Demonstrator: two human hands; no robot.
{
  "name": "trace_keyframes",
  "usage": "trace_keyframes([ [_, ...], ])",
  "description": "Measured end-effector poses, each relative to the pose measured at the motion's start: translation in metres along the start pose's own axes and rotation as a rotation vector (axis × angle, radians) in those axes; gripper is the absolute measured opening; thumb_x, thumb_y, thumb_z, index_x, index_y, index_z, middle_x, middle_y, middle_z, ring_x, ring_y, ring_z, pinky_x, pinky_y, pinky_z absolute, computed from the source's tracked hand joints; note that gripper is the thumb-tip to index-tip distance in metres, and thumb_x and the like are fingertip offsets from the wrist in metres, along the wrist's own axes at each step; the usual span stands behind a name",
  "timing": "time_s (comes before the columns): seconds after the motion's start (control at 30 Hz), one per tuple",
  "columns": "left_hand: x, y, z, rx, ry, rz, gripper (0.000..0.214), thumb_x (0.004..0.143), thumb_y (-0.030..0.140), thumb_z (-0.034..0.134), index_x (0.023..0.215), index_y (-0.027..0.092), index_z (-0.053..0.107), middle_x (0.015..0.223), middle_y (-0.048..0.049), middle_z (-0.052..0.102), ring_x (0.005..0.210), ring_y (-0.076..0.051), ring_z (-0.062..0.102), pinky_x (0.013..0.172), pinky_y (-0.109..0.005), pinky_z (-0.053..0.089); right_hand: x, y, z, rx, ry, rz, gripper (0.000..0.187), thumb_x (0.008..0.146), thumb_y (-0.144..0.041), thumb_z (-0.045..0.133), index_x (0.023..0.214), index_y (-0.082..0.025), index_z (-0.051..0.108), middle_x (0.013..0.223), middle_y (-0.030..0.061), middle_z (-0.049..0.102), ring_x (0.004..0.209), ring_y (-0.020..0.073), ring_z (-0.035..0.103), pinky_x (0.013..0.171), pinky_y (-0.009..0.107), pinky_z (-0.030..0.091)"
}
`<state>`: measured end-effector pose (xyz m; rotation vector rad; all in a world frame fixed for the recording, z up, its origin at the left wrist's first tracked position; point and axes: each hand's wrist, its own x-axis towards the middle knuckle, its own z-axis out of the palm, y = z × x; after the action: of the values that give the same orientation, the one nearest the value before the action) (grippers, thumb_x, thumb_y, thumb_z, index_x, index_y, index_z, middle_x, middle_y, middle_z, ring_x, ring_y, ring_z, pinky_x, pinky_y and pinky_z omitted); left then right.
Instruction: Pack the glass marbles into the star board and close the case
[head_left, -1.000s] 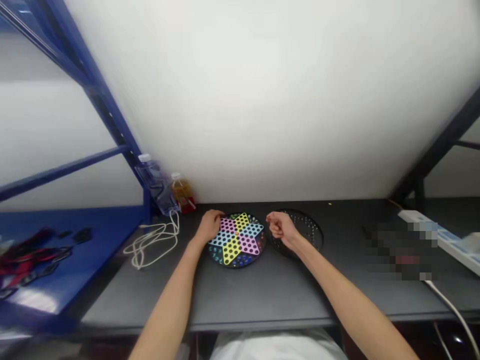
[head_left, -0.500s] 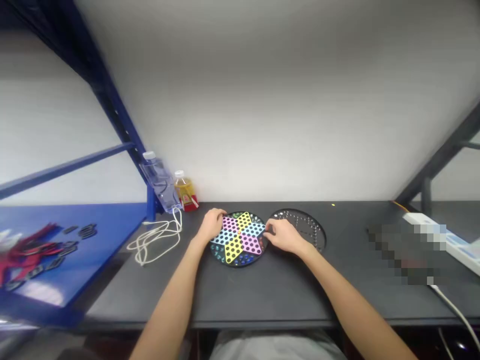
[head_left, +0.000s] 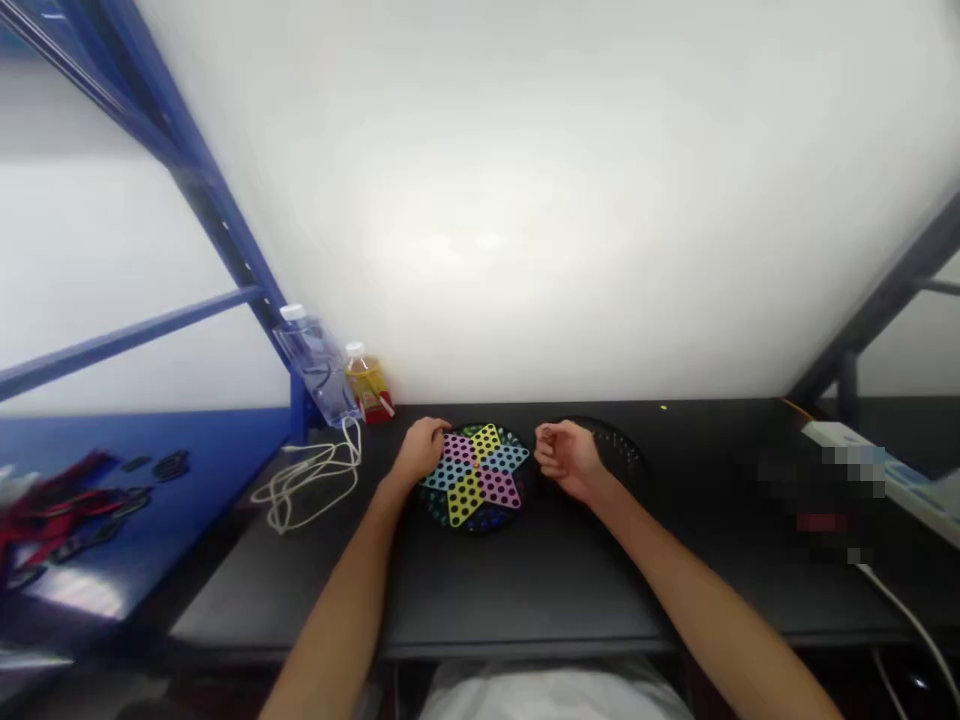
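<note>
A round Chinese checkers board (head_left: pixel 491 487) lies on the black table, its star in pink, yellow and light blue with dark holes. Small coloured marbles rest around the star, inside the black rim. My left hand (head_left: pixel 421 450) has its fingers closed on the board's upper left edge. Just off the right edge is my right hand (head_left: pixel 568 457), turned palm up with the fingers curled in. Whatever those fingers may hold is too small to make out. Behind that hand lies a black round lid or tray (head_left: pixel 626 452) with small pale dots, partly covered by it.
Left of the board lies a loose white cable (head_left: pixel 322 470). A clear bottle (head_left: pixel 315 365) and a yellow-red drink bottle (head_left: pixel 369 385) stand at the wall. A white power strip (head_left: pixel 892 470) is at the right. Red straps (head_left: pixel 67 500) lie on the blue surface.
My right hand has come off the board's right edge and rolled palm up with fingers curled. My left hand stays at the board's edge. The picture has brightened on the wall.
</note>
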<state>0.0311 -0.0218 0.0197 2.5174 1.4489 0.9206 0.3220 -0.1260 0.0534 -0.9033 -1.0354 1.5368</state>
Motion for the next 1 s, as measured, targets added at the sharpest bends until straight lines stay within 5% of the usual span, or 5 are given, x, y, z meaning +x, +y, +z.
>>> trace_keyframes([
  [0.13,0.0,0.002,-0.001,-0.002,-0.007,0.0,0.033,0.089,0.018,0.039,0.098,0.016,0.071,0.099,-0.0086,0.07,0.096,-0.022,0.063,0.093,-0.038,0.048,0.003,0.008,0.005,0.104,0.077,0.057,0.033,0.077,-0.05,0.059,0.069,-0.019,0.051,0.054,-0.0062,0.037,0.042,0.0071,0.026,0.037,0.02,0.011],
  [0.37,-0.001,-0.001,0.0,0.001,0.004,0.003,0.032,0.088,0.017,0.041,0.097,0.017,0.071,0.098,-0.0086,0.07,0.095,-0.022,0.063,0.092,-0.038,0.049,-0.009,0.012,0.013,-1.08,0.154,-0.241,0.024,0.077,-0.039,0.065,0.065,-0.018,0.065,0.063,0.0014,0.062,0.06,0.0136,0.053,0.059,0.025,0.036],
  [0.53,-0.001,-0.004,0.002,0.004,0.011,0.011,0.032,0.088,0.016,0.041,0.097,0.016,0.071,0.098,-0.009,0.069,0.094,-0.022,0.063,0.092,-0.038,0.049,-0.016,0.012,0.022,-1.342,0.055,-0.2,0.023,0.083,-0.04,0.061,0.077,-0.021,0.073,0.076,0.0055,0.071,0.071,0.018,0.062,0.064,0.026,0.039],
  [0.8,-0.001,-0.002,0.0,0.004,0.0,0.012,0.032,0.088,0.016,0.041,0.097,0.016,0.071,0.098,-0.009,0.069,0.094,-0.022,0.063,0.091,-0.038,0.049,-0.007,0.016,0.014,-1.115,0.155,-0.181,0.018,0.075,-0.033,0.067,0.065,-0.019,0.072,0.064,0.0027,0.066,0.06,0.0142,0.056,0.059,0.025,0.037],
  [1.0,0.0,-0.002,-0.001,0.006,0.002,0.017,0.031,0.087,0.015,0.042,0.097,0.017,0.071,0.097,-0.0088,0.07,0.095,-0.022,0.063,0.092,-0.037,0.048,0.005,0.009,0.003,-0.188,0.265,0.007,0.029,0.075,-0.044,0.065,0.073,-0.016,0.065,0.047,-0.0073,0.034,0.041,0.0066,0.023,0.038,0.02,0.017],
])
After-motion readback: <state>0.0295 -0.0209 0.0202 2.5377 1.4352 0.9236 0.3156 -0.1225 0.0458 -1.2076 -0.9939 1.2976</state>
